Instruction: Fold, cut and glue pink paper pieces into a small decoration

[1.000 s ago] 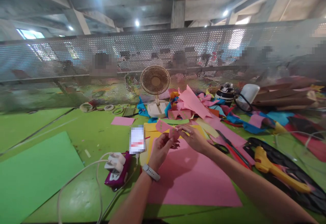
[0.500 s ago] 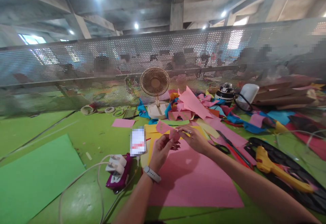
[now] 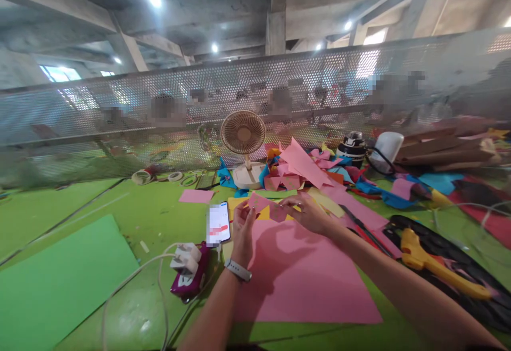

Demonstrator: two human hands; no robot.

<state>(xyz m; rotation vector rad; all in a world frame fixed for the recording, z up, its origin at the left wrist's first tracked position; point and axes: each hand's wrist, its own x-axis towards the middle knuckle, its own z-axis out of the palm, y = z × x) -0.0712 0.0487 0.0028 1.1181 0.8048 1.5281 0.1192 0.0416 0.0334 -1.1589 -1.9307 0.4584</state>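
Note:
A small folded piece of pink paper (image 3: 278, 212) with faint markings is stretched between my hands, above a stack of sheets. My left hand (image 3: 242, 228), with a pale watch band at the wrist, pinches its left end. The right end is pinched by the fingertips of my right hand (image 3: 305, 212). Beneath them lies a large pink sheet (image 3: 311, 287), with yellow paper (image 3: 235, 202) showing behind it. Left of my left hand is a lit phone (image 3: 219, 224), its screen partly blurred.
A purple power strip (image 3: 189, 282) with white plugs and cables sits at left, near a green sheet (image 3: 67, 282). A small fan (image 3: 243, 133) stands behind, beside a heap of paper scraps (image 3: 303, 164). At right, a yellow glue gun (image 3: 439, 268) rests on a black tray (image 3: 493, 300).
My left hand has moved up and left, its fingers now at the pink paper's left end. The paper is spread wider between the hands. The view has shifted slightly.

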